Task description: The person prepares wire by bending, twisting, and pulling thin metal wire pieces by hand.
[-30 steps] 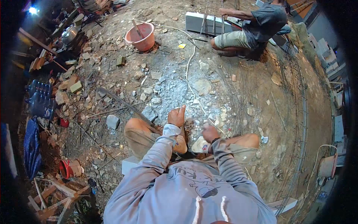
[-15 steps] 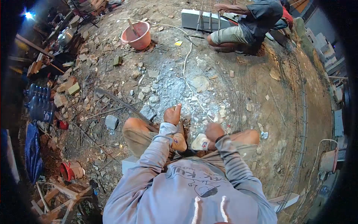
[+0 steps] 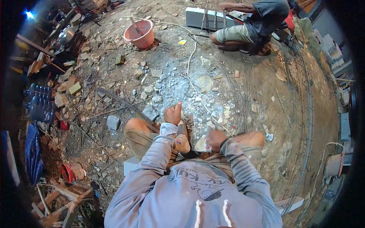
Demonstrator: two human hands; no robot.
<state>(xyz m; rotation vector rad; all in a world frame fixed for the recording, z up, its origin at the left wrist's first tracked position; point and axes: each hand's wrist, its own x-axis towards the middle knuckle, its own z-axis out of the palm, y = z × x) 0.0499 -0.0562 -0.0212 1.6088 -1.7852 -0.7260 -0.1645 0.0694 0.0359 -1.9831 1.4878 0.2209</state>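
My left hand (image 3: pixel 173 114) is closed in a fist, thumb side up, over the rubble in front of my feet. What it grips, if anything, is hidden. Near my right foot, my right hand (image 3: pixel 215 140) is smeared by motion; its fingers and anything in them cannot be made out. A thin light strip (image 3: pixel 222 127) shows just beyond it. Pale shoes (image 3: pixel 182 143) are on my feet, between my bent knees. Grey-white broken stone and powder (image 3: pixel 173 89) cover the ground ahead of both hands.
A long dark bar (image 3: pixel 125 103) lies at the left. A pink bucket (image 3: pixel 140 36) holds a tool handle. A white cord (image 3: pixel 189 62) crosses the ground. A co-worker (image 3: pixel 262 28) squats by a pale block (image 3: pixel 194 19). Steel rods (image 3: pixel 308 102) run along the right.
My left hand has shifted slightly left and up. My right hand has moved a little and is more blurred. The co-worker's arm has moved slightly.
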